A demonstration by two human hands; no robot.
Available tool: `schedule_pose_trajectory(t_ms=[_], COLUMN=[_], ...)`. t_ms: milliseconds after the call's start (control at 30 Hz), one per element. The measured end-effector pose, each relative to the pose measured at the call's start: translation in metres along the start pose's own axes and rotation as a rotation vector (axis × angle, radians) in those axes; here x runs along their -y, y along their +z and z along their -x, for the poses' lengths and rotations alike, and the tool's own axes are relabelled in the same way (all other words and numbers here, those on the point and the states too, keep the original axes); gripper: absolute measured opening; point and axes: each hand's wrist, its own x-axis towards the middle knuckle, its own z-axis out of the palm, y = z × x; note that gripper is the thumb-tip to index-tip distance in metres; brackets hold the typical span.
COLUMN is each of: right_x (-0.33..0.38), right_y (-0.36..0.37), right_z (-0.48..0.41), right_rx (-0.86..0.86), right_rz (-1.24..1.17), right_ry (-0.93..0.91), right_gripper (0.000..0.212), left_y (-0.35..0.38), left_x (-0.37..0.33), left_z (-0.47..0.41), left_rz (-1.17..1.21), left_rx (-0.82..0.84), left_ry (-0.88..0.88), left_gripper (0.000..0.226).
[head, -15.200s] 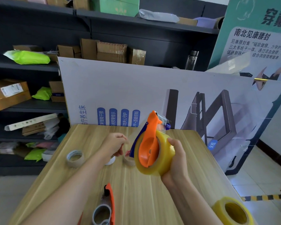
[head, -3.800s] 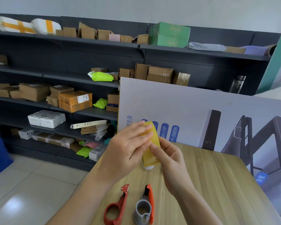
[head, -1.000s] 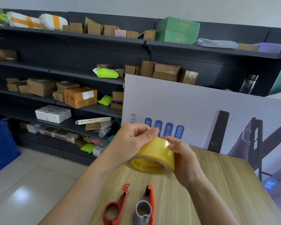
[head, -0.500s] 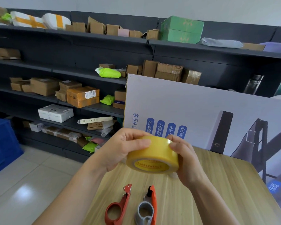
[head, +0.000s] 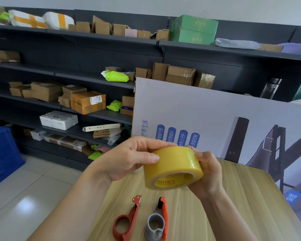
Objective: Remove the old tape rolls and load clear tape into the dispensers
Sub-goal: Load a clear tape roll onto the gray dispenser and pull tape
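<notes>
The tape roll is glossy translucent yellow, its core printed red. The table shows pale wood grain. The open-loop dispenser is orange-red throughout; the hubbed dispenser pairs orange with grey.

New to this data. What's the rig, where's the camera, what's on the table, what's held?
No machine here: a person works with two bare hands. The camera sits on the person's head, looking forward and down, so the arms enter from below. The left hand and right hand together hold a yellowish tape roll above a wooden table. On the table lie a red dispenser with an empty loop and an orange dispenser with a grey ring in it. Behind: a printed board and shelves of boxes.
</notes>
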Motion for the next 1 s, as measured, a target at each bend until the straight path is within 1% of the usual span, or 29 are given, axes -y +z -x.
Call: schedule_pose_trajectory(t_ms=[133,233,333,433,500,600,667,733,767,800,833,900,1000], right_x=[-0.004,-0.007,-0.01,-0.012,-0.009,-0.002,0.004,0.008,0.009,0.01,0.01,0.009,0.007], right_y=[0.005,0.008,0.009,0.008,0.008,0.01,0.012,0.012,0.012,0.011,0.009,0.004,-0.001], right_z=[0.004,0.005,0.005,0.004,0.004,0.005,0.006,0.006,0.005,0.004,0.004,0.002,0.003], right_rx=[-0.029,-0.041,-0.022,-0.033,-0.021,-0.008,-0.004,0.007,0.011,0.019,0.031,0.045,0.047], right_rz=[-0.139,-0.236,-0.242,-0.166,-0.043,0.132,0.233,0.264,0.242,0.201,0.148,0.034,-0.152], right_ry=[0.012,0.013,0.042,0.057,0.053,0.067,0.087,0.101,0.113,0.125,0.133,0.146,0.142], right_gripper=[0.059,0.059,0.062,0.063,0.056,0.051,0.049,0.035,0.027,0.025,0.028,0.041,0.051], left_y=[-0.001,-0.001,0.002,0.009,0.016,0.023,0.026,0.028,0.028,0.028,0.026,0.021,0.013], left_x=[0.002,0.002,0.001,0.0,-0.001,0.0,0.001,0.002,0.002,0.002,0.002,0.003,0.008], left_z=[0.003,0.004,0.003,0.0,-0.002,-0.005,-0.006,-0.008,-0.008,-0.007,-0.007,-0.004,0.0], left_rz=[0.102,0.169,0.21,0.255,0.257,0.277,0.27,0.251,0.247,0.246,0.248,0.261,0.356], left_rx=[0.054,0.096,0.044,-0.098,-0.185,-0.266,-0.289,-0.283,-0.271,-0.252,-0.224,-0.139,-0.03], left_ry=[0.018,0.037,0.011,-0.057,-0.1,-0.134,-0.143,-0.147,-0.147,-0.148,-0.15,-0.147,-0.111], left_gripper=[0.051,0.051,0.048,0.036,0.028,0.028,0.03,0.029,0.03,0.03,0.03,0.032,0.043])
